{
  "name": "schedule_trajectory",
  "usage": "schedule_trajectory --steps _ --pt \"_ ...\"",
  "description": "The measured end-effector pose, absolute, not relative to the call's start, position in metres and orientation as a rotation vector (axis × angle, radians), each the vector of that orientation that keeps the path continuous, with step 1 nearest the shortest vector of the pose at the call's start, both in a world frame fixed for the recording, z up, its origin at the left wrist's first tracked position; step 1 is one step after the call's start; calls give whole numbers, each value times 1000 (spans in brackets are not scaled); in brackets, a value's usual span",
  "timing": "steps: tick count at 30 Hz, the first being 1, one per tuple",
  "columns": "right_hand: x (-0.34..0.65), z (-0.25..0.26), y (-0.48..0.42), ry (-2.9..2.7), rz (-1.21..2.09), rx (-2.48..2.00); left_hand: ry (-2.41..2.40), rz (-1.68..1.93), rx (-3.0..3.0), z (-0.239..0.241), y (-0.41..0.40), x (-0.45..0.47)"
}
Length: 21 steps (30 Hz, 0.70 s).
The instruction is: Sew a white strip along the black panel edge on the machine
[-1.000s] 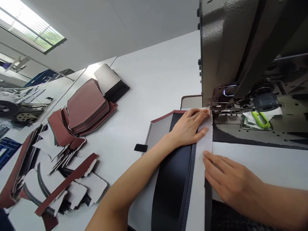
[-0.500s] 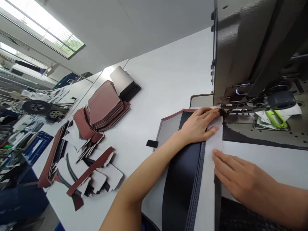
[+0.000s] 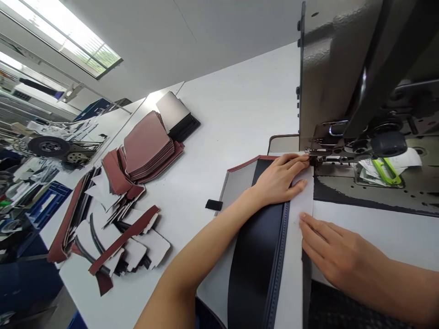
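My left hand [image 3: 277, 180] lies flat on a panel of grey, black and white material [image 3: 260, 256] with a maroon edge, its fingertips right at the presser foot [image 3: 313, 157] of the dark grey sewing machine [image 3: 346, 73]. My right hand [image 3: 331, 253] presses flat on the white strip [image 3: 297, 246] at the panel's right edge, nearer to me. Both hands hold the panel down with fingers stretched out, gripping nothing. The needle itself is hidden behind the machine head.
Stacks of maroon and black cut pieces [image 3: 149, 146] and loose white-backed pieces [image 3: 113, 233] lie on the white table [image 3: 233, 109] to the left. A small black scrap [image 3: 213, 205] lies near the panel. Green-handled snips [image 3: 386, 169] rest on the machine bed. Blue crates [image 3: 44, 205] stand beyond the table's left edge.
The view has swung a little; both hands stay flat on the panel at the presser foot, with hardly any shift.
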State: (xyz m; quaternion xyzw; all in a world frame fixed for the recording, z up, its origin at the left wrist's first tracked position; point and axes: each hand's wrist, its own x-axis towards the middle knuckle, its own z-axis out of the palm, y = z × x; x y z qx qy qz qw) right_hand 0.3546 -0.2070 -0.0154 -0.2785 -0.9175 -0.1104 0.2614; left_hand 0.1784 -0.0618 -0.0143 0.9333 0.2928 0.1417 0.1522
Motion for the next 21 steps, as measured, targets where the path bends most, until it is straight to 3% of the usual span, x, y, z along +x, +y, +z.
schedule_trajectory --steps 21 --pt "357 -13 -199 -2528 -325 -750 792 580 2665 -15 -73 171"
